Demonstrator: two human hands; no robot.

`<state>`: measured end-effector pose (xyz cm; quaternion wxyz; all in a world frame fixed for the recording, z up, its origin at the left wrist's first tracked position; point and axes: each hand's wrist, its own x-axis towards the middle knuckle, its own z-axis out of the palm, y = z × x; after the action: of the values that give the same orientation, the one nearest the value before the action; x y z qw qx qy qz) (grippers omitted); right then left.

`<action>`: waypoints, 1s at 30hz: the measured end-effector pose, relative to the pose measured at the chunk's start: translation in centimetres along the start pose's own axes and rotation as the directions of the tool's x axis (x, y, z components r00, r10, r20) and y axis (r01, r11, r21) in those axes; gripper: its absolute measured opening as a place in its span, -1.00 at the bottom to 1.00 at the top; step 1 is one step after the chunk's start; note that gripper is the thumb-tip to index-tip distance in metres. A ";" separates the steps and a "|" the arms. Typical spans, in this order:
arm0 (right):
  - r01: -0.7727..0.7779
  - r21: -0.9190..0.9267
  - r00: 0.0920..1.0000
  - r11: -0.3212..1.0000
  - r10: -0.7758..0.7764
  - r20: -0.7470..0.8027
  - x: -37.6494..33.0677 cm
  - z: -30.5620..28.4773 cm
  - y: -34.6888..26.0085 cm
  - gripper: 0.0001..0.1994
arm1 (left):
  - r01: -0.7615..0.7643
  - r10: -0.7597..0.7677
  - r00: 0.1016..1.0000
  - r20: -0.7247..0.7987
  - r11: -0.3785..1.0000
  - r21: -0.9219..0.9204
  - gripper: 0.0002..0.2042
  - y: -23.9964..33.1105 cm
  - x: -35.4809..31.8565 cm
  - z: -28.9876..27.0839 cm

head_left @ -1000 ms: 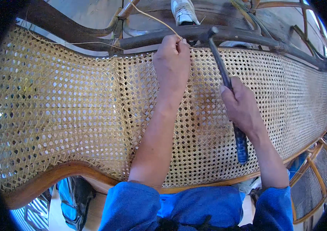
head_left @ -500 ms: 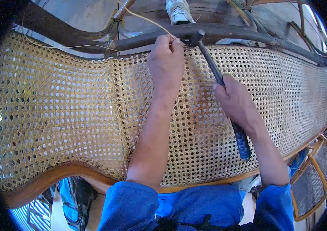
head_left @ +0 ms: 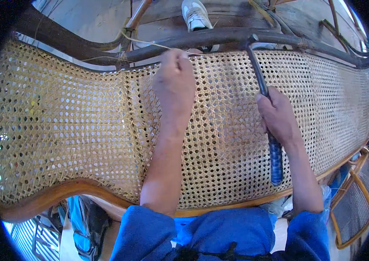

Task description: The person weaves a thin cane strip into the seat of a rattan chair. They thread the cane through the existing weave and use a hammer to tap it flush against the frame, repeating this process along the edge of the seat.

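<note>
My right hand (head_left: 279,114) is wrapped round a hammer (head_left: 259,74), gripping it mid-handle above its blue wrapped grip. The hammer's dark head points away from me, over the far edge of a woven cane panel (head_left: 219,143). My left hand (head_left: 174,85) is closed at that far edge, slightly blurred. A thin, pale cane strand (head_left: 143,41) comes in from the upper left to its fingers, and a short length shows just right of them. The fingertips themselves are partly hidden.
A dark wooden rail (head_left: 158,50) borders the panel's far side, with bent poles (head_left: 137,17) beyond. A curved brown wooden rail (head_left: 69,188) borders the near side. A white shoe (head_left: 196,16) shows past the far rail. A blue bag (head_left: 81,235) lies lower left; a cane-webbed frame (head_left: 354,209) stands lower right.
My left hand has shifted left along the far edge, and the strand beside it hangs lower. My right hand has carried the hammer to the right, away from the left hand.
</note>
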<state>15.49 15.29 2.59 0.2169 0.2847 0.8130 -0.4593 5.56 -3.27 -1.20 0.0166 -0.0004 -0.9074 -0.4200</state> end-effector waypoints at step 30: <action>0.076 -0.081 0.997 0.994 -0.077 -0.012 0.0 0.8 -2.3 -0.62 | -0.476 0.315 0.862 0.397 0.772 0.421 -0.76 -0.1 -0.1 2.8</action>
<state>14.01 13.59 3.63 0.2041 0.2480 0.8427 -0.4321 5.56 -1.25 -3.08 -0.0347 -0.2538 -0.9551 -0.1486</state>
